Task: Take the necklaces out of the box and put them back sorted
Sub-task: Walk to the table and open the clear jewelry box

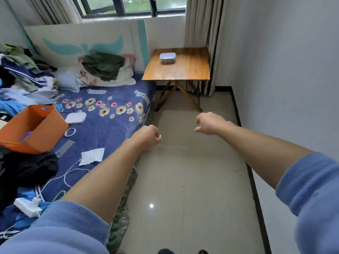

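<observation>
Box (167, 58), one, on table (183, 70), left hand (146, 136) fisted, right hand (209, 123) loose

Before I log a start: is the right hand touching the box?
Apart. Head view: the right hand hangs over floor, short of the box on the table.

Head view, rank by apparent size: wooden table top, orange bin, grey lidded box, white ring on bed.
1-2. wooden table top, orange bin: look alike; bin is nearer.
3. grey lidded box.
4. white ring.
</observation>
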A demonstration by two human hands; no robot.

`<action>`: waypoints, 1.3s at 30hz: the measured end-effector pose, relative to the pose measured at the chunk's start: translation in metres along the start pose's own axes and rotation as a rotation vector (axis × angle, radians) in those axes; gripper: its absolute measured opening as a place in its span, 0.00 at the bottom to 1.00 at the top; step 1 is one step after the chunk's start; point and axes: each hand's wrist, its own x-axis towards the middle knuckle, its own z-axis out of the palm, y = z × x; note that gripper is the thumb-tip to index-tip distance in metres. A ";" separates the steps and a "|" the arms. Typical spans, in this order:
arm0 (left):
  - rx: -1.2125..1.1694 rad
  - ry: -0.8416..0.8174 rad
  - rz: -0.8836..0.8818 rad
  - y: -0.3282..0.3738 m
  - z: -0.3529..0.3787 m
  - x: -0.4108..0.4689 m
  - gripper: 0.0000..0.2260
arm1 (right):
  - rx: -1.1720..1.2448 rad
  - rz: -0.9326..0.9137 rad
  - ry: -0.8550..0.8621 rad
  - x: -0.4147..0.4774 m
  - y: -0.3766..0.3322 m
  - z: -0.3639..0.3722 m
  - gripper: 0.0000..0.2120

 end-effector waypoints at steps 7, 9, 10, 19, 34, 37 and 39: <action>-0.025 0.042 -0.056 -0.060 -0.049 0.139 0.06 | 0.009 -0.067 -0.003 0.161 -0.028 -0.027 0.15; -0.028 0.052 -0.049 -0.075 -0.062 0.185 0.06 | 0.008 -0.052 -0.007 0.208 -0.031 -0.035 0.15; -0.028 0.047 -0.045 -0.081 -0.071 0.208 0.06 | 0.008 -0.040 -0.010 0.230 -0.034 -0.041 0.14; -0.061 0.039 0.028 -0.102 -0.188 0.404 0.07 | 0.042 -0.015 0.060 0.400 -0.057 -0.132 0.18; -0.046 0.052 -0.016 -0.103 -0.266 0.709 0.08 | 0.048 0.042 0.128 0.720 -0.014 -0.214 0.17; -0.050 0.015 -0.046 -0.112 -0.274 0.752 0.09 | 0.050 0.032 0.090 0.777 -0.013 -0.216 0.16; -0.056 0.002 -0.070 -0.122 -0.276 0.781 0.10 | 0.046 0.016 0.078 0.814 -0.013 -0.213 0.15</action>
